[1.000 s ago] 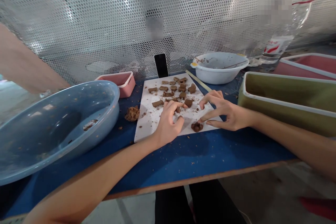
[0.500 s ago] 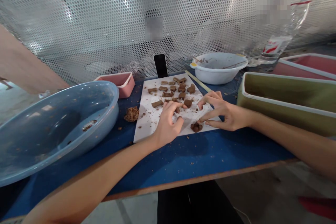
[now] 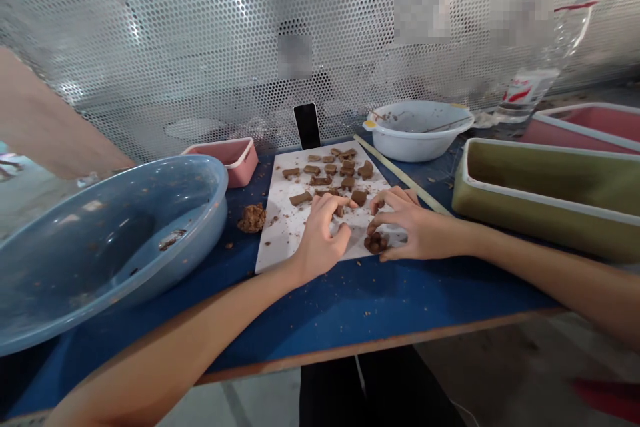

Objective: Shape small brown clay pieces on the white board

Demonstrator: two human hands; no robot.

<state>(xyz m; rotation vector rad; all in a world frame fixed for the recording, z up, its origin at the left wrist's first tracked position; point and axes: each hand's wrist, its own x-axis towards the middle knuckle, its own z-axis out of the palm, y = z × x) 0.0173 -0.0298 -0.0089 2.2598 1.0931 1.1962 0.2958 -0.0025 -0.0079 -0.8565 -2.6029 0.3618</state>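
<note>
A perforated metal screen (image 3: 225, 27) spans the back, behind a blue-topped bench (image 3: 310, 307) with a brown front edge. A large translucent blue basin (image 3: 195, 240) fills the bench's left end, some debris on its inner floor. On the right is a long olive-green planter box (image 3: 525, 217) with a white rim. Between them lies a white board (image 3: 280, 240). Beyond its far right corner sits a white basin (image 3: 415, 145), soiled inside; a pink box (image 3: 555, 127) stands behind the planter box, near a clear plastic bottle (image 3: 525, 90). A smaller pink box (image 3: 243, 167) is behind the blue basin.

The right hand (image 3: 413, 227) arches over the board's near right part, its grip apart around a dark brown lump; whether it touches is unclear. The left hand (image 3: 321, 240) is over the board's near middle, its grip also apart, fingertips beside small brown bits.

A pale stick (image 3: 425, 195) runs along the board's right side, and a phone (image 3: 307, 125) stands at its far edge. A crumbly clump (image 3: 251, 218) lies just left of the board. The knobbly dark brown lump (image 3: 376, 242) rests near the board's front edge; smaller brown clay-like pieces (image 3: 321, 181) lie in uneven rows farther back, among scattered crumbs.
</note>
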